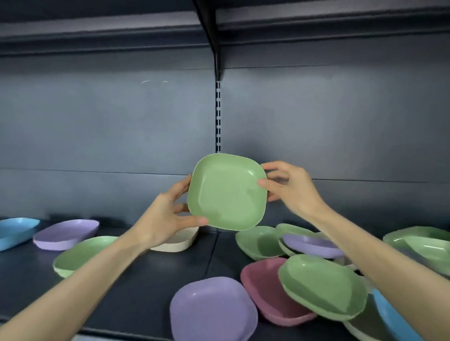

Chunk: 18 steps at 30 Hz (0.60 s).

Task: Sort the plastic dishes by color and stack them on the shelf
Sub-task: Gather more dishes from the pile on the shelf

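Note:
A green square dish [226,192] is held up in the air above the dark shelf [136,285], tilted so its hollow faces me. My left hand [169,214] pinches its lower left rim, thumb on the front. My right hand [289,185] pinches its right rim. On the left of the shelf sit a blue dish [10,232], a purple dish [65,234], a green dish [80,254] and a cream dish [180,242], partly hidden by my left hand.
A mixed heap lies at the right: green dishes [321,286], a pink dish [270,292], purple dishes [212,312] and a blue dish [395,320]. A slotted upright [218,114] runs up the back wall. Another shelf hangs overhead.

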### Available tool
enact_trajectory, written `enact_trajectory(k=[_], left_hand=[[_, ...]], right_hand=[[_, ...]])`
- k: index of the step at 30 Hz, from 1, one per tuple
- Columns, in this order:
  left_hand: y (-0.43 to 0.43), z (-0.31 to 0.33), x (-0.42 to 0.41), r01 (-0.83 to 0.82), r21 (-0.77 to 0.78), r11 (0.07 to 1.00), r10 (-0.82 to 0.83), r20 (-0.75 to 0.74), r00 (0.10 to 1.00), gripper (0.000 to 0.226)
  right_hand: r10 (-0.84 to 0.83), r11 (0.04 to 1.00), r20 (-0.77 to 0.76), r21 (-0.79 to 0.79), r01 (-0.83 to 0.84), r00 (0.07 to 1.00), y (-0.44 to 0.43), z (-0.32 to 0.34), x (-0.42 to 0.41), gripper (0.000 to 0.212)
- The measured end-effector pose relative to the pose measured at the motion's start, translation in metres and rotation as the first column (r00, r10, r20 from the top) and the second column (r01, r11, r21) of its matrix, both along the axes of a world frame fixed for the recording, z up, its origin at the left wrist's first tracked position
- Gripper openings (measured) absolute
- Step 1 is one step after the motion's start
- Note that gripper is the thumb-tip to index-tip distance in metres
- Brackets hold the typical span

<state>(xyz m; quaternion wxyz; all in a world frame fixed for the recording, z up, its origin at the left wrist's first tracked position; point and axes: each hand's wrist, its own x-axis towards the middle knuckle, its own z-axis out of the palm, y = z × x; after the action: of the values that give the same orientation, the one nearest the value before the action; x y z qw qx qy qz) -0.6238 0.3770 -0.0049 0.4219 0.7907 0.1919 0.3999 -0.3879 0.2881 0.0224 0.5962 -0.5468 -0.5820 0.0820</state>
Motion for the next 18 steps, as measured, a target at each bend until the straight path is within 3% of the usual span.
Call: enact_trajectory(k=[7, 14, 18], left_hand=[[0.013, -0.021, -0.111, -0.056, -0.109, 0.993, 0.06, 0.036, 0.998, 0.085], [0.018, -0.015, -0.178, -0.153, -0.078, 0.985, 0.157, 0.053, 0.986, 0.072], [0.027, -0.022, -0.202, -0.188, -0.113, 0.976, 0.194, 0.049, 0.98, 0.083]], right_hand=[[0.06, 0.997, 0.02, -0.038, -0.06, 0.998, 0.02, -0.033, -0.11, 0.04], [0.193, 0.978, -0.04, -0.077, -0.195, 0.98, 0.046, -0.04, -0.18, 0.054], [0.211, 0.972, -0.032, -0.096, -0.213, 0.977, 0.06, -0.045, -0.202, 0.057]])
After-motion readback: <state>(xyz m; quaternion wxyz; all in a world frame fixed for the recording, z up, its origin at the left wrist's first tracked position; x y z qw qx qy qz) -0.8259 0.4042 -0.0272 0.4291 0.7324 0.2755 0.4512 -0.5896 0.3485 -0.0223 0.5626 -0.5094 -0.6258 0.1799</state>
